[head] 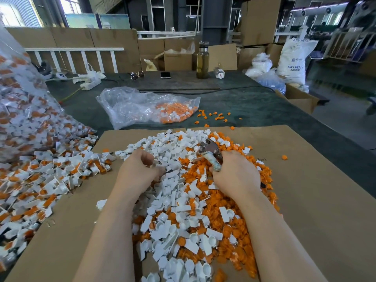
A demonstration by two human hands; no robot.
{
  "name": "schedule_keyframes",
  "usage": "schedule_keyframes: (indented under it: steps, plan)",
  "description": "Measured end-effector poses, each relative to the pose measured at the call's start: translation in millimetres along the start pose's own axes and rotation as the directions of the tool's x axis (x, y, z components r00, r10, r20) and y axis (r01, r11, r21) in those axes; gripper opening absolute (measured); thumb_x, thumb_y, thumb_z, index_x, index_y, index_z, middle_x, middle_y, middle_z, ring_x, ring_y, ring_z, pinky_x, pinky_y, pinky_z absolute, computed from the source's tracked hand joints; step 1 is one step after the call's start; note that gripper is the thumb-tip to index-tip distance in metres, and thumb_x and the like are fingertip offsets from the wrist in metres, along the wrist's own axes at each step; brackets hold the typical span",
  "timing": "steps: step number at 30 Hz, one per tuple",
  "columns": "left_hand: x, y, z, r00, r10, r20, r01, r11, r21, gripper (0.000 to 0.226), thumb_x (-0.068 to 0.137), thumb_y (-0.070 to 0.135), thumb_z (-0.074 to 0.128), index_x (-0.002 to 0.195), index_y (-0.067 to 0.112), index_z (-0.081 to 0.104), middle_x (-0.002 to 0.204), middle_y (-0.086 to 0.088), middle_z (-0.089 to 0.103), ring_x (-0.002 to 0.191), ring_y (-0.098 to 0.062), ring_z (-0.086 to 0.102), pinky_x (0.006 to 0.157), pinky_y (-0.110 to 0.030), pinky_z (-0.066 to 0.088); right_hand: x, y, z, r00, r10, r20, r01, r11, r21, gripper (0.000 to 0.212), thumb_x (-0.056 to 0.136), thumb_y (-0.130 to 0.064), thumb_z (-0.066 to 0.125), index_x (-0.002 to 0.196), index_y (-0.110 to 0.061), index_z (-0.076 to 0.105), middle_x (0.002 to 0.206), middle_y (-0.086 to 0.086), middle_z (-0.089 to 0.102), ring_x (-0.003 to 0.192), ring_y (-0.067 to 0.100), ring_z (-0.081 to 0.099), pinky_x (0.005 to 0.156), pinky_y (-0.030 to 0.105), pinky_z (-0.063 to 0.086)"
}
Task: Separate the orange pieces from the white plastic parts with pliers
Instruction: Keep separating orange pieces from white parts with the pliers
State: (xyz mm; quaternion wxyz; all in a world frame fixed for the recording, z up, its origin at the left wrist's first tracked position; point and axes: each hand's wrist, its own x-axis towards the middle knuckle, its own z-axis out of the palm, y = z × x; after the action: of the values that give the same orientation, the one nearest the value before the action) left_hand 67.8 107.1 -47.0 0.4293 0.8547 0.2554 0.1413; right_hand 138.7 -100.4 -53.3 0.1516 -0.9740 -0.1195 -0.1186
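- On the cardboard sheet (305,180), we hold pliers (209,152) gripped in our right hand (234,174).
- Our left hand (140,169) curls over the white plastic parts (173,200); what it holds we cannot tell.
- Freed orange pieces (234,231) are plentiful; unseparated stock (40,169) on the left remains large.

pile: white parts (173,202) and orange pieces (234,231) heaped together on the cardboard (315,200)
left hand (140,169): over the pile, fingers curled round a small white part
right hand (234,174): at the pile's right, gripping the pliers (209,153), head pointing away
bag (146,106): beyond the pile, holding orange pieces
bottle (202,62): far behind the pile, upright
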Motion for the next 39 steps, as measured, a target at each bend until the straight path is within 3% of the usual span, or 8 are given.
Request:
schedule_keyframes:
  steps: [3, 6, 9, 15, 21, 29, 35, 39]
  plan:
    - [3.1, -2.2, -0.9, 0.996, -0.002, -0.087, 0.013, 0.992, 0.127, 0.011, 0.091, 0.014, 0.061, 0.101, 0.018, 0.058, 0.104, -0.003, 0.062, 0.088, -0.019, 0.058, 0.068, -0.032, 0.049, -1.1, -0.2, -1.0, 1.000, 0.002, 0.011, -0.002, 1.000, -0.013, 0.030, 0.086, -0.042, 0.064, 0.108, -0.022, 0.058, 0.083, -0.009, 0.039, 0.061, 0.007, 0.037, 0.044, 0.022, 0.025]
    - [5.4, -4.4, 0.7, 0.998, -0.037, -0.047, 0.051, 0.937, 0.345, 0.030, 0.097, 0.025, 0.057, 0.125, 0.017, 0.059, 0.128, -0.012, 0.054, 0.116, -0.032, 0.054, 0.099, -0.045, 0.047, -1.5, 0.9, -1.6, 1.000, -0.009, 0.023, 0.009, 1.000, -0.021, 0.027, 0.084, -0.037, 0.064, 0.106, -0.022, 0.058, 0.082, -0.008, 0.039, 0.064, 0.009, 0.041, 0.044, 0.022, 0.026]
    - [4.2, -3.3, 2.0, 0.998, -0.065, 0.002, 0.059, 0.915, 0.400, 0.043, 0.096, 0.040, 0.059, 0.135, 0.022, 0.057, 0.139, -0.013, 0.051, 0.126, -0.033, 0.049, 0.106, -0.048, 0.042, -0.7, 0.4, -1.1, 0.999, -0.015, 0.029, 0.015, 1.000, -0.018, 0.028, 0.084, -0.039, 0.065, 0.105, -0.022, 0.058, 0.079, -0.010, 0.037, 0.064, 0.009, 0.040, 0.044, 0.022, 0.026]
    - [0.2, 0.3, 1.6, 0.999, -0.042, -0.012, 0.044, 0.938, 0.345, 0.035, 0.093, 0.040, 0.065, 0.123, 0.023, 0.063, 0.132, -0.009, 0.057, 0.118, -0.029, 0.055, 0.102, -0.048, 0.046, 0.9, 0.8, -1.1, 0.998, -0.015, 0.066, 0.013, 1.000, 0.021, 0.022, 0.085, -0.038, 0.063, 0.101, -0.024, 0.057, 0.082, -0.009, 0.047, 0.068, 0.011, 0.047, 0.046, 0.023, 0.029]
    - [-0.4, 0.4, 4.8, 0.997, 0.055, 0.055, -0.071, 0.932, 0.356, 0.043, 0.100, 0.027, 0.055, 0.140, 0.038, 0.047, 0.133, -0.010, 0.053, 0.120, -0.031, 0.053, 0.102, -0.046, 0.046, 1.6, 5.6, -6.7, 0.997, 0.057, 0.044, -0.061, 0.993, 0.100, 0.013, 0.085, -0.031, 0.060, 0.083, -0.024, 0.050, 0.071, -0.007, 0.051, 0.060, 0.010, 0.048, 0.045, 0.024, 0.031]
    - [0.4, 2.7, 7.7, 0.994, 0.106, 0.029, -0.109, 0.964, 0.243, 0.002, 0.090, 0.028, 0.071, 0.090, 0.028, 0.069, 0.090, 0.009, 0.063, 0.079, -0.008, 0.054, 0.062, -0.022, 0.038, 2.5, 7.1, -9.5, 0.995, -0.010, 0.100, -0.003, 0.992, 0.124, 0.020, 0.087, -0.037, 0.062, 0.077, -0.028, 0.047, 0.071, -0.009, 0.051, 0.061, 0.006, 0.048, 0.044, 0.023, 0.032]
    - [-0.1, 4.1, 9.9, 0.995, 0.093, 0.020, -0.095, 0.962, 0.255, 0.012, 0.091, 0.032, 0.070, 0.101, 0.025, 0.067, 0.110, -0.003, 0.065, 0.089, -0.016, 0.057, 0.074, -0.028, 0.042, 0.0, -1.6, -4.3, 0.982, -0.090, 0.167, 0.085, 0.996, 0.039, 0.019, 0.085, -0.044, 0.064, 0.091, -0.027, 0.058, 0.076, -0.010, 0.054, 0.067, 0.010, 0.054, 0.052, 0.027, 0.047]
    - [-3.1, 7.6, 12.5, 0.995, 0.097, 0.033, -0.102, 0.950, 0.295, 0.033, 0.092, 0.035, 0.067, 0.124, 0.027, 0.064, 0.127, -0.006, 0.056, 0.108, -0.023, 0.057, 0.088, -0.031, 0.042, 0.2, -4.2, -2.7, 0.978, -0.104, 0.179, 0.103, 0.995, 0.014, 0.022, 0.084, -0.041, 0.065, 0.099, -0.027, 0.059, 0.077, -0.011, 0.052, 0.064, 0.007, 0.049, 0.048, 0.024, 0.040]
